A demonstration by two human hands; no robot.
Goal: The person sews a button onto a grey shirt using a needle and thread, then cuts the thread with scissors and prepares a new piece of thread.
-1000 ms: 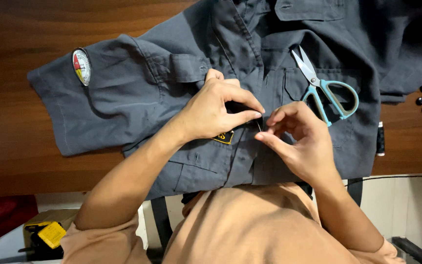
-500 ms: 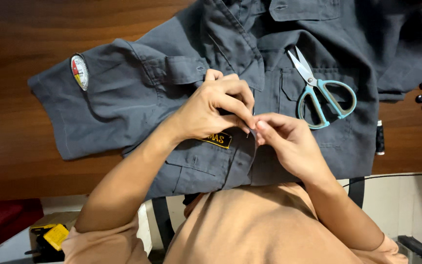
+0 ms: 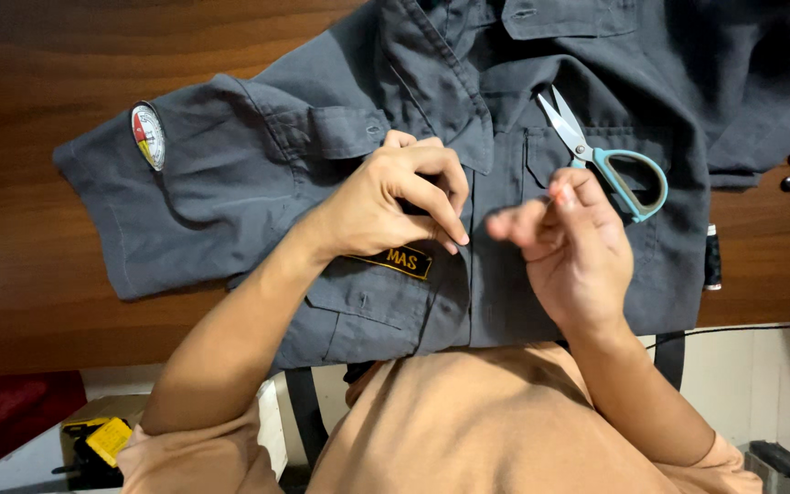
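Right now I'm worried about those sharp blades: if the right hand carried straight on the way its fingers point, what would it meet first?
The right hand points up and slightly left, so it would likely meet the grey shirt first. The scissors lie just to its right, though depth is unclear.

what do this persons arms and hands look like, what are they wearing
Both arms are bare from above the elbow down to the fingers. The left hand and right hand wear no gloves, rings, watch or bracelets that show. Short sleeves of a peach-coloured top cover only the upper arms, at the bottom corners of the view. The right hand is blurred, so fine detail there cannot be told.
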